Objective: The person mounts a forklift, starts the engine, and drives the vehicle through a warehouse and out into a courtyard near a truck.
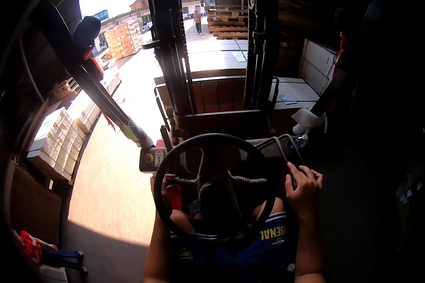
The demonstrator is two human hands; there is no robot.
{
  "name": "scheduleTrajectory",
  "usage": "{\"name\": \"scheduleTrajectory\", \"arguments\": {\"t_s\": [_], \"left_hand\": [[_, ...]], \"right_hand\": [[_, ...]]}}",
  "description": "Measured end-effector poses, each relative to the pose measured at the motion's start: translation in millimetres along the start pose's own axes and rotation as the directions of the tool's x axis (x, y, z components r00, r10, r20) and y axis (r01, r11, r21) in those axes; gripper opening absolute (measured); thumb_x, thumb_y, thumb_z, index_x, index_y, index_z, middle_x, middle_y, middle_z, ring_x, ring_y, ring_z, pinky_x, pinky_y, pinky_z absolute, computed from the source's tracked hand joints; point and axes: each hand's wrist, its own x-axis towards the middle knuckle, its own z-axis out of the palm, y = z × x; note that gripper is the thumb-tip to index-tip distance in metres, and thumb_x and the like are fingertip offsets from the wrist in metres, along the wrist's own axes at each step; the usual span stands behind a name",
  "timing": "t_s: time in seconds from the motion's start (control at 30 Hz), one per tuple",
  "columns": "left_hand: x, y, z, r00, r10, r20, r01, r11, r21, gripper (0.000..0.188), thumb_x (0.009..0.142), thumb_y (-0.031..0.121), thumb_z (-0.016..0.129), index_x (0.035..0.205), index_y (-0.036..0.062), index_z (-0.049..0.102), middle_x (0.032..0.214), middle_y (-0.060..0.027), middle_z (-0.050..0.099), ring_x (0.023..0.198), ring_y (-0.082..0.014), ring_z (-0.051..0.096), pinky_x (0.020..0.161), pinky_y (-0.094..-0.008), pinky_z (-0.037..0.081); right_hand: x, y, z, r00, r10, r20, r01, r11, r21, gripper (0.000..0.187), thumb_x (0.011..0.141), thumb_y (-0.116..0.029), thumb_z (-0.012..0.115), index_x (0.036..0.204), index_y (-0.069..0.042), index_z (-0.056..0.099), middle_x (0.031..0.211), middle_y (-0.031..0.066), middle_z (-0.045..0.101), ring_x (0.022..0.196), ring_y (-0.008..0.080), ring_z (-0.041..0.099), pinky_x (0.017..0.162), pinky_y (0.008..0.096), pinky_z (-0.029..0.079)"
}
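Observation:
In front of me is a black forklift steering wheel [217, 137]. My left hand [161, 185] is closed round the left side of its rim, with fingertips showing inside the ring. My right hand [304, 187] is to the right of the wheel, curled over the dark end of a bent control lever [282, 149]; the grip is partly hidden under the fingers. A second bent lever stands beside it. Behind the wheel, a ribbed stalk [184, 181] sticks out to the left and another [250, 180] to the right. A yellow-and-red button [149, 158] sits on the left panel.
Beyond the dark mast [175, 61] lie strapped pale stacks [212, 51]. More stacks stand left [56, 141] and right [316, 66]. Wooden pallets [226, 21] are piled outside. One person [197, 22] is far ahead; another in red [33, 247] is at lower left. A clear bottle [302, 140] is right.

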Motion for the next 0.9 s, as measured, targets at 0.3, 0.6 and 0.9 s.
{"name": "scheduleTrajectory", "arguments": {"t_s": [0.3, 0.6, 0.9], "left_hand": [[-13.0, -14.7, 3.0, 0.998, 0.002, -0.059, -0.002, 1.0, 0.007, 0.033, 0.124, 0.028, 0.056, 0.144, 0.0033, 0.048, 0.129, -0.0172, 0.079, 0.106, -0.0222, 0.079, 0.088, -0.0367, 0.066], [-10.5, -19.7, -12.9, 0.989, 0.025, -0.144, -0.018, 0.998, 0.052, 0.033, 0.124, 0.027, 0.056, 0.144, 0.0027, 0.047, 0.128, -0.0176, 0.079, 0.106, -0.0219, 0.079, 0.088, -0.0362, 0.065], [-10.0, -27.6, 1.7, 0.935, 0.344, -0.085, -0.32, 0.923, 0.214, 0.035, 0.121, 0.017, 0.065, 0.144, 0.0021, 0.044, 0.127, -0.0165, 0.078, 0.111, -0.0194, 0.078, 0.095, -0.0336, 0.064]], "right_hand": [[2.0, -1.0, -7.5, 1.0, 0.016, 0.027, -0.016, 1.0, -0.004, 0.041, 0.107, -0.026, 0.07, 0.143, -0.014, 0.084, 0.124, 0.0131, 0.086, 0.13, 0.0268, 0.075, 0.123, 0.0495, 0.044], [11.4, -11.7, 0.1, 0.998, 0.014, 0.056, -0.014, 1.0, 0.007, 0.041, 0.109, -0.028, 0.071, 0.146, -0.013, 0.081, 0.128, 0.0125, 0.086, 0.135, 0.0273, 0.074, 0.126, 0.0512, 0.043], [-15.5, -79.6, -32.2, 0.992, -0.108, 0.07, 0.07, 0.908, 0.413, 0.044, 0.107, -0.028, 0.066, 0.143, -0.004, 0.075, 0.158, 0.0183, 0.065, 0.157, 0.0422, 0.054, 0.133, 0.0629, 0.039]]}}
